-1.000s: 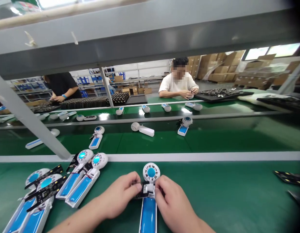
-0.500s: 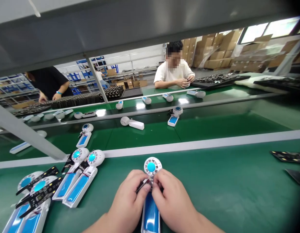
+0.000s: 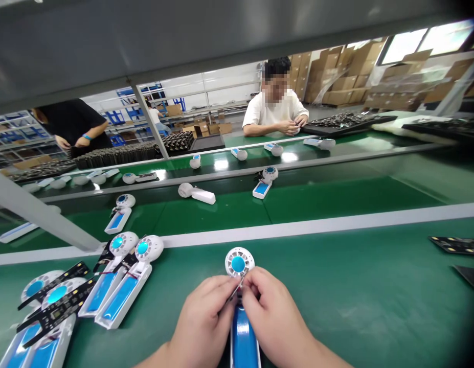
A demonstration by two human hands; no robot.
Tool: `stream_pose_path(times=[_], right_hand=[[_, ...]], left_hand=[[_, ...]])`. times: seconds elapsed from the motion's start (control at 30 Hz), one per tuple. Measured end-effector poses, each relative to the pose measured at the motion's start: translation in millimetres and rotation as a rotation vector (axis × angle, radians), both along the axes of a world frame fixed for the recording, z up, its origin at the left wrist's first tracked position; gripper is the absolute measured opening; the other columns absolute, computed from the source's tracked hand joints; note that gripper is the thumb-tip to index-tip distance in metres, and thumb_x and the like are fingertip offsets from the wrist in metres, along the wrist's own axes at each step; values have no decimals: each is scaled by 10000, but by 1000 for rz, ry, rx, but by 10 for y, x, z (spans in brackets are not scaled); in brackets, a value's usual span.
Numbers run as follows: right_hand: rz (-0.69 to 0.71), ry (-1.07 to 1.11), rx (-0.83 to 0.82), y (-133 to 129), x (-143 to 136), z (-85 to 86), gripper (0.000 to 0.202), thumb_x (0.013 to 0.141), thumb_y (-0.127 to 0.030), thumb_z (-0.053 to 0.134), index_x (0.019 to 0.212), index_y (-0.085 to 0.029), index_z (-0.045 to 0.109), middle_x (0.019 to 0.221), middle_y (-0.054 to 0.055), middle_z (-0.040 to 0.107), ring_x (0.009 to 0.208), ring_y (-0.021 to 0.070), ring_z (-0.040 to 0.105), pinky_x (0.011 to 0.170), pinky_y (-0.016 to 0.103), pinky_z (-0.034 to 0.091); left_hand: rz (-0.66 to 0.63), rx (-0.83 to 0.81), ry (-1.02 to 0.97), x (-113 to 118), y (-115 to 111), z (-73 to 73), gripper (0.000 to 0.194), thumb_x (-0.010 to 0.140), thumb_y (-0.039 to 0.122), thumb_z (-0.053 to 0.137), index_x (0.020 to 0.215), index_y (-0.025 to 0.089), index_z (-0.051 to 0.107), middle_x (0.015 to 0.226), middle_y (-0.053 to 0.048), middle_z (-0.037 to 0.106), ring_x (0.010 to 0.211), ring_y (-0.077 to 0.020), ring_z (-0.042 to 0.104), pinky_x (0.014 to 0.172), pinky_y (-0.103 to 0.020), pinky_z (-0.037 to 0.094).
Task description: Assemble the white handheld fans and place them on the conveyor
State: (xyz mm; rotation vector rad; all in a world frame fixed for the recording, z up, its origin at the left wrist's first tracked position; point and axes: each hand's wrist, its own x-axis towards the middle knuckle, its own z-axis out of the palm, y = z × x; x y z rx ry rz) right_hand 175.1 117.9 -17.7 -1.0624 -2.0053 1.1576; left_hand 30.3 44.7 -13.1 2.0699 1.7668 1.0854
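Observation:
In front of me lies a white handheld fan (image 3: 228,268) with its round, turquoise-centred head pointing away. A long blue battery (image 3: 245,337) fills its open handle. My left hand (image 3: 204,319) is closed, pinching the edge of a thin dark circuit board (image 3: 233,292) over the fan's neck. My right hand (image 3: 277,312) is closed too, its thumb and forefinger meeting at the same spot. What sits in the right fingertips is too small and covered to make out. Both hands hide most of the neck.
Several opened fans (image 3: 123,296) with black circuit boards (image 3: 54,312) rest at left. More boards (image 3: 457,245) lie at the right edge. Beyond a white rail (image 3: 317,226), fans sit on green belts (image 3: 336,197). A slanted post (image 3: 48,214) stands left. A co-worker (image 3: 275,110) sits opposite.
The circuit board in my left hand has turned more edge-on, and the fan's handle has shifted slightly right. Fans on the nearer belt have moved left, those on the far belt right.

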Motion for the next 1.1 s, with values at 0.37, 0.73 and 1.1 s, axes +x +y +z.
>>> stream_pose_path(times=[0.37,0.73,1.1], right_hand=[[-15,18,81,-39,19,-17,175,901,-200,486,764,-227,591,821,22,649,801,183,617,707,288,461],[17,-26,207,-27,28,-10,173,880,-137,480,767,-215,585,830,33,644,805,189,604,718,295,445],[15,69,218,136,-90,-171,175,789,-134,564,933,-216,619,814,8,617,732,149,619,691,240,489]], left_hand=[[-23,45,7,-31,2,63,367,910,74,519,1204,250,649,1147,-80,696,1018,-181,665,886,-295,565],[-133,-49,-47,-80,55,174,388,909,65,484,1204,251,655,1106,-80,707,1000,-187,659,884,-307,536],[267,-321,-348,-463,389,303,285,808,204,543,1024,157,722,900,-50,746,787,-214,703,652,-287,560]])
